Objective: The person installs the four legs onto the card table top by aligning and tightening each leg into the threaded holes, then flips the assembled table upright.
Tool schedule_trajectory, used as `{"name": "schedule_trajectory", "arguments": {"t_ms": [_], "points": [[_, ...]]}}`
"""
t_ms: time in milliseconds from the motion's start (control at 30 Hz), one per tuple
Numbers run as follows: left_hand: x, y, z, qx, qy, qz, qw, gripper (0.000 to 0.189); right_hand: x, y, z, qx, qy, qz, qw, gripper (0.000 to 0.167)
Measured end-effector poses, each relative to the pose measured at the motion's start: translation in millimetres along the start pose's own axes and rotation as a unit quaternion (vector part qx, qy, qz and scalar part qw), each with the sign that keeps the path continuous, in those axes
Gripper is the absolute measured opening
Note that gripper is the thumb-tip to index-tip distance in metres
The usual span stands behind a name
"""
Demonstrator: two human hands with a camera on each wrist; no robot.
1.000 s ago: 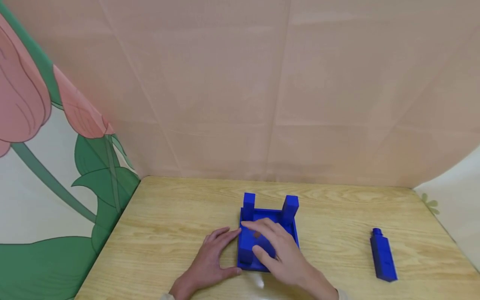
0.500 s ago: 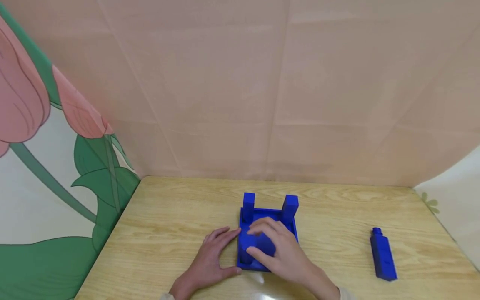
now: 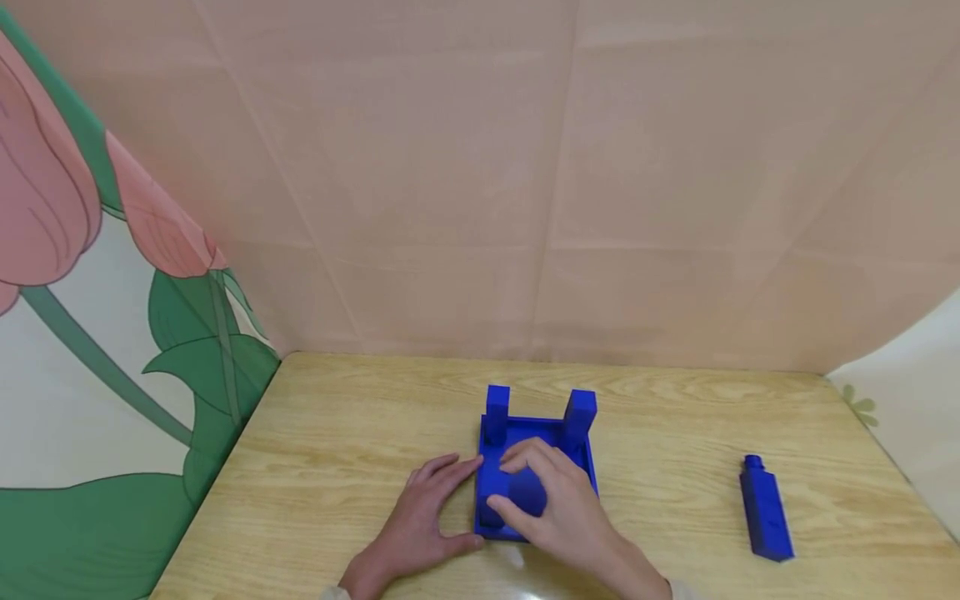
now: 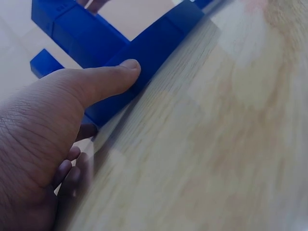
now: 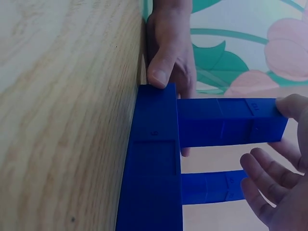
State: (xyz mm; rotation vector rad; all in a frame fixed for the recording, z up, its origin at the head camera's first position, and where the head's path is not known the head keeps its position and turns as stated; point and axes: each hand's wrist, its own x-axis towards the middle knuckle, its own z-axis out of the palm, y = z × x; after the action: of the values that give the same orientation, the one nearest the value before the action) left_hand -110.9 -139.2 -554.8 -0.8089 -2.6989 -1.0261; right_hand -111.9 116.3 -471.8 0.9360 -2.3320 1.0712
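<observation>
A blue square base with a raised rim (image 3: 592,471) lies on the table, with blue square posts standing up from its corners. My left hand (image 3: 420,521) holds its near left corner, the thumb against the front side and the fingertips at the left side. My right hand (image 3: 581,512) pinches the top of the near left post (image 3: 492,510) between thumb and forefinger. In the right wrist view that post (image 5: 231,120) bears small raised marks near its end, and the other fingers hang loosely curled beside it. The near right corner is hidden behind the right hand.
Two more posts stand at the far corners, a far left post (image 3: 497,412) and a far right post (image 3: 581,414). A loose blue post (image 3: 767,515) with a round knobbed end lies off to the right on the wooden table (image 3: 675,433). A pinkish cloth (image 3: 480,192) hangs behind.
My right forefinger has drawn back and bent, and the thumb has shifted left onto the near left post. My left hand, the base and the loose post stay where they were.
</observation>
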Motion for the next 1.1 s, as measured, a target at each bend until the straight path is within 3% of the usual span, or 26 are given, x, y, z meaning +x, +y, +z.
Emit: {"name": "schedule_trajectory", "arguments": {"t_ms": [167, 467, 733, 933, 1100], "points": [[0.1, 0.8, 0.1, 0.006, 0.010, 0.016, 0.9998, 0.095, -0.1, 0, 1, -0.002, 0.012, -0.004, 0.9999, 0.033], [-0.6, 3.5, 1.9, 0.013, 0.026, 0.016, 0.9995, 0.094, -0.6, 0, 10, -0.006, 0.064, -0.024, 0.9976, 0.032], [0.9, 3.6, 6.3, 0.008, 0.030, 0.008, 0.9995, 0.096, -1.0, -1, 0, 0.048, 0.027, 0.015, 0.9984, 0.040], [0.0, 3.2, 8.4, -0.006, 0.013, -0.011, 0.9998, 0.096, -18.6, -3, -20, 0.039, 0.006, 0.050, 0.9980, 0.056], [-0.4, 3.9, 6.0, -0.011, 0.000, -0.031, 0.9995, 0.098, -39.0, 1, -45, 0.003, 0.017, 0.094, 0.9955, 0.065]]}}
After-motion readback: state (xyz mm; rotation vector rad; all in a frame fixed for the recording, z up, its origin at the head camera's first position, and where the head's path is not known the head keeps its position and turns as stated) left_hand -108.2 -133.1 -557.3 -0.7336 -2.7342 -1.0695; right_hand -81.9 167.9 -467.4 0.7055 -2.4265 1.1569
